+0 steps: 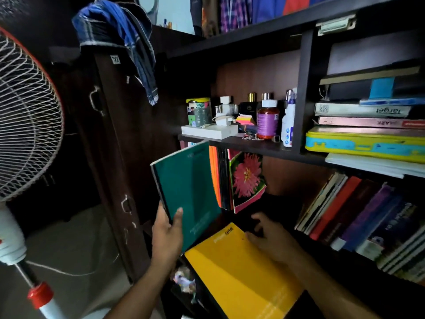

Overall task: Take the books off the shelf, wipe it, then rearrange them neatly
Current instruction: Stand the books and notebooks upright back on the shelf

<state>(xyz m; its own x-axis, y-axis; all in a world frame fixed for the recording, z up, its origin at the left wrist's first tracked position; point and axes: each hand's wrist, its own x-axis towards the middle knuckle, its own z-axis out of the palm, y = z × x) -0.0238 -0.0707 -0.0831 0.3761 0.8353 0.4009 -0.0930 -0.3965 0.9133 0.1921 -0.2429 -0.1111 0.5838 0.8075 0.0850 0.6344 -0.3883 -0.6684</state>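
**Teal notebook halfway off the shelf**

Best drawn straight out and clear of the upright row before tilting, so as not to drag the neighbours along; worth steadying the flat book meanwhile.

Left hand (166, 236) wrapped round the lower corner of the tall teal soft-cover notebook (187, 192), thumb across the cover, fingers behind. Just right of that grip, flower-covered thin books (247, 180) upright on the dark wooden shelf (271, 147). Right hand (272, 238) loosely spread, fingertips on the far edge of the flat yellow notebook (239, 272), below the teal one.

A white pedestal fan (25, 116) stands at the left — a blue checked cloth (119, 35) hangs over the dark wardrobe door (115, 146).
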